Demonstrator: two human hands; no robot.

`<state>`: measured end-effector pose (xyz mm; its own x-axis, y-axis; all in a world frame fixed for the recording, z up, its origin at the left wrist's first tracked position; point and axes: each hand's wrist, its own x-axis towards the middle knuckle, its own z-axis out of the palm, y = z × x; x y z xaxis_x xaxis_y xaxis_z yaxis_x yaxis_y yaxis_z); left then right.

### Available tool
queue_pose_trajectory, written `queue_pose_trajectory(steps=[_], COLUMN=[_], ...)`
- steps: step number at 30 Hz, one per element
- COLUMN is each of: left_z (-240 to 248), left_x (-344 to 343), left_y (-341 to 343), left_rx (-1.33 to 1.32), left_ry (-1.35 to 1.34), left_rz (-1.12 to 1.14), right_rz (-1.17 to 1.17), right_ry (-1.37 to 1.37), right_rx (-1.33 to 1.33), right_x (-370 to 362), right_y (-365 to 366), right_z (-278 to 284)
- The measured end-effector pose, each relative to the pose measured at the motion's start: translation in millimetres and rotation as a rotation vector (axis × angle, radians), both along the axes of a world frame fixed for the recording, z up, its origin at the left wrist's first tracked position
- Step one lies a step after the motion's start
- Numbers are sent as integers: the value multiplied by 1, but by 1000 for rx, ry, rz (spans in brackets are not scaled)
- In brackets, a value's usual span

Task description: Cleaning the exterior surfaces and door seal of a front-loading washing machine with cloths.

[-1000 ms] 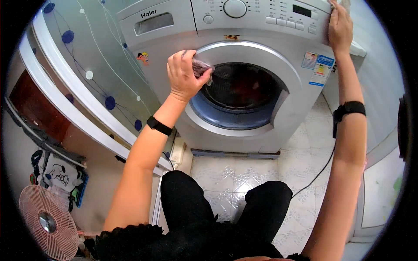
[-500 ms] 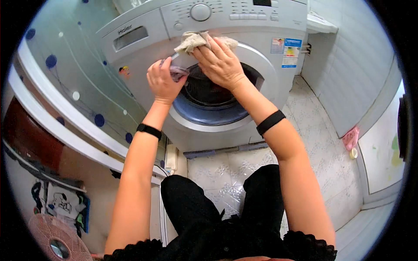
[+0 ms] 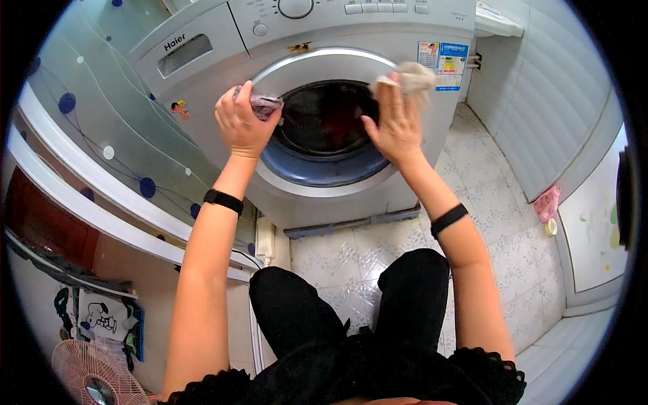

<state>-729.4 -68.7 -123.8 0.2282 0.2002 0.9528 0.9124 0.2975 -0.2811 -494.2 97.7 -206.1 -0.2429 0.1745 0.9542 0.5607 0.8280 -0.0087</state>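
Note:
A silver-grey front-loading washing machine (image 3: 405, 40) stands before me. Its round door (image 3: 317, 174) has a dark glass middle and is closed. With bent fingers my left hand (image 3: 244, 131) grips a crumpled purple-grey cloth (image 3: 266, 105) against the left side of the door ring. On the upper right of the ring, my right hand (image 3: 399, 131) presses a beige cloth (image 3: 417, 79) under its outstretched fingers; the cloth is smeared by motion. Part of each cloth is hidden by the hand on it.
A glass panel with blue dots (image 3: 147, 187) runs along the left. On the right are a tiled wall (image 3: 547, 101) and a pink cloth (image 3: 547, 204) near the floor. A pink fan (image 3: 94, 371) stands at the lower left, and a white power strip (image 3: 265, 239) beside the machine.
My right hand and the beige cloth have moved right and slightly down along the door ring. My left hand has shifted slightly left, still gripping the purple-grey cloth. The view has tilted slightly.

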Motion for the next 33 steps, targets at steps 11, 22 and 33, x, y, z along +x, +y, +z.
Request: queue_pose_trajectory(steps=[11, 22, 33], left_z=[-1, -2, -4], left_x=[0, 5, 4], left_y=[-3, 5, 4], left_rx=[-25, 16, -5], left_ry=[26, 13, 17], left_rz=[-22, -57, -56], right_rz=[496, 140, 538], right_ry=[-63, -198, 174], right_rx=[355, 441, 226], right_x=[-22, 88, 8], right_y=[10, 107, 23], right_z=[115, 103, 125])
